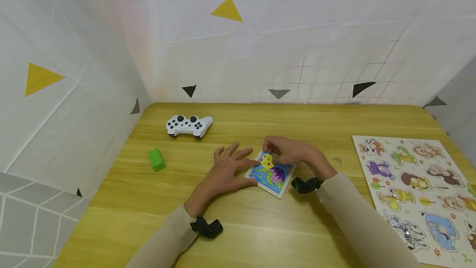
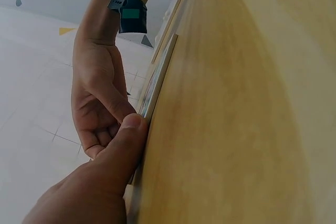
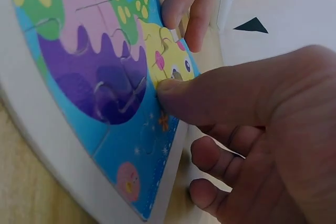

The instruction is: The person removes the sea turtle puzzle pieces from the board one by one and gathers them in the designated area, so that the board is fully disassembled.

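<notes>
A small square jigsaw puzzle [image 1: 265, 185] in a white frame lies on the table, showing a yellow-headed turtle with a purple shell on blue. My left hand [image 1: 231, 171] is spread palm down at its left side, with the thumb and index fingertip at the frame's edge. From the upper right, my right hand [image 1: 290, 151] holds the puzzle's top corner, fingers curled. Its thumb [image 3: 184, 95] presses on the turtle's face pieces in the right wrist view, and the index fingertip is hidden behind it. Seen edge-on in the left wrist view, the puzzle [image 2: 161, 77] looks thin.
A white game controller [image 1: 189, 126] lies at the back left, with a green block [image 1: 157, 160] nearer the left edge. On the right is a large animal puzzle board [image 1: 416, 193]. White sheets with coloured triangles [image 1: 228, 10] hang behind the wooden table [image 1: 260, 235].
</notes>
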{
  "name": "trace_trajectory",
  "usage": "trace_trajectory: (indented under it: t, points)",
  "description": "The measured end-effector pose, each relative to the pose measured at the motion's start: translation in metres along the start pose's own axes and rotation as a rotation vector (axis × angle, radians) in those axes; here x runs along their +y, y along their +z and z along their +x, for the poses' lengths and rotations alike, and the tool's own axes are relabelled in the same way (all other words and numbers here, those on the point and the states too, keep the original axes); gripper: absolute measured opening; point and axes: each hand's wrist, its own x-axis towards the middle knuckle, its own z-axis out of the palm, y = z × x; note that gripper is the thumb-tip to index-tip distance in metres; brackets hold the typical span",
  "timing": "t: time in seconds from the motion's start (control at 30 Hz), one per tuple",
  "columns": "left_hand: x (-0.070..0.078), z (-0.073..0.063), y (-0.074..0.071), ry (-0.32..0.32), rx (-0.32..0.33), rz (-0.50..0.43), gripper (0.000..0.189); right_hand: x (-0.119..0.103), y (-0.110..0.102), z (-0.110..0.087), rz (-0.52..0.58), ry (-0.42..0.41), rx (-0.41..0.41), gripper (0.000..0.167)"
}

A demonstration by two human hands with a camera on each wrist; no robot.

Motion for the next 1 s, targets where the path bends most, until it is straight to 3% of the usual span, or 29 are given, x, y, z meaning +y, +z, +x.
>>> trace_trajectory:
  t: [0.27,1.0]
  points:
    - [0.001,0.0,-0.002,-0.01,-0.002,-0.015,0.054,0.003,0.003,-0.004,-0.043,-0.036,0.055,0.036]
    - [0.002,-0.001,-0.002,-0.017,-0.004,-0.043,0.052,0.02,0.01,-0.008,0.17,-0.067,0.204,0.018]
